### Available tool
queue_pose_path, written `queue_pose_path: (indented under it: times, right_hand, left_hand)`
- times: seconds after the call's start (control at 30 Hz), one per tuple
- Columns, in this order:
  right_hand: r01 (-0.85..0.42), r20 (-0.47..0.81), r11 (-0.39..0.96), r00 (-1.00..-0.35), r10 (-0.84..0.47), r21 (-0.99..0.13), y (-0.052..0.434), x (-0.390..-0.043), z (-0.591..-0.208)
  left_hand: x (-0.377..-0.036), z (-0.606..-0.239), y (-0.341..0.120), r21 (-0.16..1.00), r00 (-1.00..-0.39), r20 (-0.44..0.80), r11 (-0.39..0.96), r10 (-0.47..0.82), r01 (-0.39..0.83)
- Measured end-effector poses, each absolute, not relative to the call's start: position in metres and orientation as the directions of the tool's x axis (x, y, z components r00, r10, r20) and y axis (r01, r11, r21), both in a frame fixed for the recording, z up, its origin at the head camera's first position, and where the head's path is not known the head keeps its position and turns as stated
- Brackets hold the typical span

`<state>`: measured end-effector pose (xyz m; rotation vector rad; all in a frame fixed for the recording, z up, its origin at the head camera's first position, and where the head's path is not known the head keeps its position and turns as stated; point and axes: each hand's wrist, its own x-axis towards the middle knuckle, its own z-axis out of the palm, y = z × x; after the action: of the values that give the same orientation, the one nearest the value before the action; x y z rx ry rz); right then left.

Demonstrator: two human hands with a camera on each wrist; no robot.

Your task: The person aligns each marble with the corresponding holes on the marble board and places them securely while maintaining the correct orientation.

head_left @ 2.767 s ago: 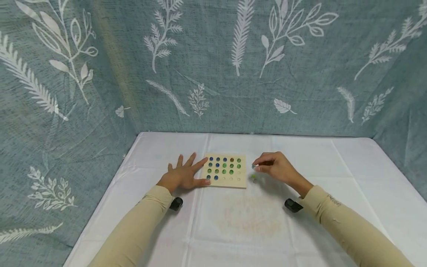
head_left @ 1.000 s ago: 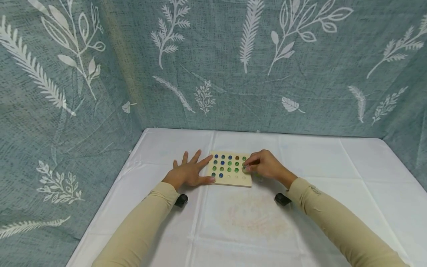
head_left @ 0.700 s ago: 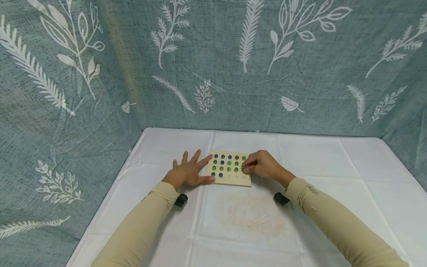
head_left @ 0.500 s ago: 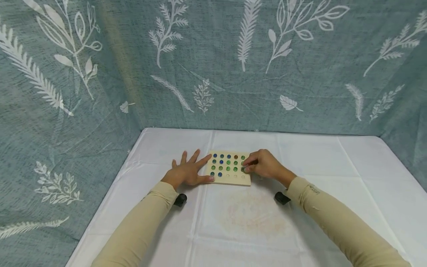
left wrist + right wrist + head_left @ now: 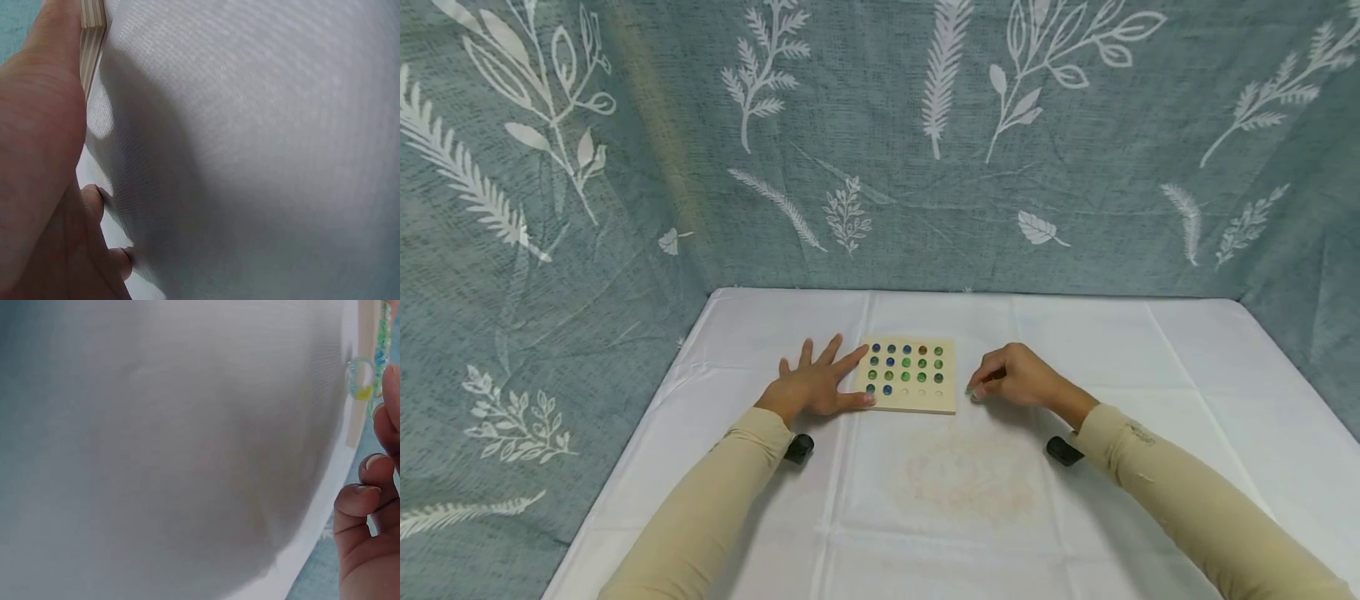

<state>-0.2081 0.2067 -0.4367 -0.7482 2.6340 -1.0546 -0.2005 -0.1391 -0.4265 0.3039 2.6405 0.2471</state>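
A pale wooden board (image 5: 946,400) with rows of dimples lies on the white cloth, with blue, green and one brown marble (image 5: 906,363) in most of them. My left hand (image 5: 811,387) lies flat with fingers spread, index finger and thumb against the board's left edge (image 5: 92,31). My right hand (image 5: 1009,382) rests on the cloth just right of the board, its fingers curled down. At its fingertips (image 5: 389,381) is a clear marble with a yellow core (image 5: 361,378), beside the board's edge (image 5: 354,425). My left palm (image 5: 37,156) fills the left wrist view.
White cloth (image 5: 970,500) covers the table, faintly stained in front of the board. A blue-grey curtain with a white leaf print (image 5: 880,150) closes off the back and both sides. Black wrist cameras (image 5: 799,447) (image 5: 1063,451) sit under each sleeve.
My right hand put a marble into the board's right column, then drew back right onto the cloth, to the loose marble there. My left hand stayed flat against the board.
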Motion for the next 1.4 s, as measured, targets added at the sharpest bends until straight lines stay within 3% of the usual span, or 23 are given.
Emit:
queue_pose_path:
  times: [0.83,1.4]
  right_hand:
    - [-0.42,-0.01,0.638,-0.831,-0.556,-0.645,0.2108,-0.2068,-0.4436]
    - [-0.399,-0.001,0.611,-0.837,-0.547,-0.684,0.2093,-0.2057,-0.4435]
  left_hand:
    - [-0.2015,-0.4269,-0.1395,0.23,-0.869,-0.425,0.959,0.255,0.168]
    - [-0.1996,-0.4248,-0.139,0.233,-0.871,-0.418,0.957,0.258,0.172]
